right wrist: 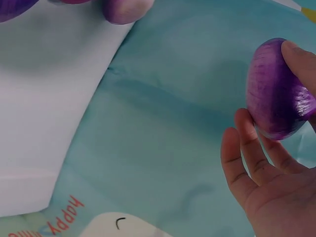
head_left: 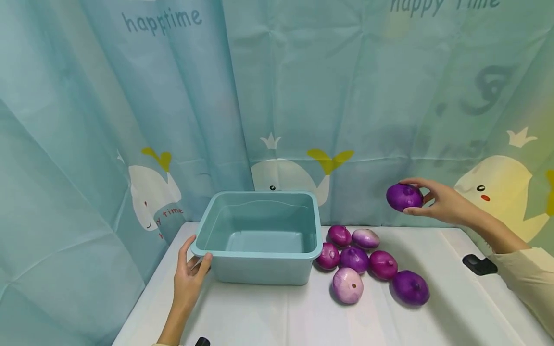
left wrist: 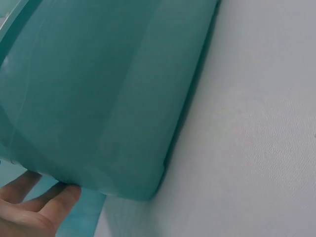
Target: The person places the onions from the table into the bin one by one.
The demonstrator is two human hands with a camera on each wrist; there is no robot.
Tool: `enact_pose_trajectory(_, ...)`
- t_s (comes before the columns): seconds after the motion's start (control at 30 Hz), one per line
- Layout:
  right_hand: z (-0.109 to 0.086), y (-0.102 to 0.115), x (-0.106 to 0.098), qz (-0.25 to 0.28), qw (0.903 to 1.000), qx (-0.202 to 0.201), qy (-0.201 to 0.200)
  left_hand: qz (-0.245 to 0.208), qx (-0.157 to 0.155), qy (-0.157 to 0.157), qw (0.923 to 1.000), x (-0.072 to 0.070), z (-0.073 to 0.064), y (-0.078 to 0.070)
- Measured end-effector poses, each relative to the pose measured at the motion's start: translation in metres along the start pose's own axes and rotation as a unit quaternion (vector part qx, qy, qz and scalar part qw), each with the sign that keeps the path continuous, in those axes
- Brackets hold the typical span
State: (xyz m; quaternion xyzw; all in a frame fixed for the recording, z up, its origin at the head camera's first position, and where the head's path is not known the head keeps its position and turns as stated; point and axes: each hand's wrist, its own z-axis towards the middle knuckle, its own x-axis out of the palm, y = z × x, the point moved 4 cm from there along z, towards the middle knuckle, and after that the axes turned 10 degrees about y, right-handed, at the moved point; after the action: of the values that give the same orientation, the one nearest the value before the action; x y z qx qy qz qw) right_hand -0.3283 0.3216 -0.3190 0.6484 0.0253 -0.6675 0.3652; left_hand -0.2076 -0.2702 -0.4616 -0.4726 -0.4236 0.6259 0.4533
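Note:
In the head view my right hand (head_left: 441,199) holds a purple onion (head_left: 402,197) in the air, above the table's back edge. The right wrist view shows the thumb on one side of this onion (right wrist: 271,94) and fingertips at its other side. A light blue-green plastic basin (head_left: 264,270) stands upright on the table. My left hand (head_left: 188,281) grips its front left corner, thumb at the front and fingers along the left side. Fingertips (left wrist: 69,192) touch the basin's wall (left wrist: 98,89) in the left wrist view. No onion shows in the visible part of the basin.
Right of the basin several onions lie grouped on the white table (head_left: 259,317), among them a pale one (head_left: 347,286) and a dark purple one (head_left: 409,288). A black object (head_left: 479,265) lies near the right edge. A printed curtain (head_left: 303,96) hangs behind.

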Motion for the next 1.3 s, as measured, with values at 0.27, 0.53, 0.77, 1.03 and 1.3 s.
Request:
enact_pose_trajectory(0.27,0.012,0.015,-0.004,0.001,0.9998,-0.003,0.02,0.022,0.005,0.0,0.9997,0.005,-0.001,-0.001)
enact_pose_trajectory(0.53,0.039,0.042,-0.007,-0.002,0.9979,-0.016,0.062,0.016,-0.014,0.0,0.9998,0.007,0.0,0.001)
enact_pose_trajectory(0.77,0.081,0.079,0.007,0.007,0.994,-0.046,0.099,0.014,-0.015,-0.004,0.9998,0.005,0.0,0.003)
enact_pose_trajectory(1.03,0.14,0.127,0.046,0.021,0.9847,-0.094,0.146,0.033,0.004,-0.01,0.9994,0.004,0.002,0.006)
enact_pose_trajectory(1.3,0.182,0.168,0.093,0.024,0.9722,-0.14,0.186,0.062,0.028,-0.041,0.9968,0.005,0.0,0.009)
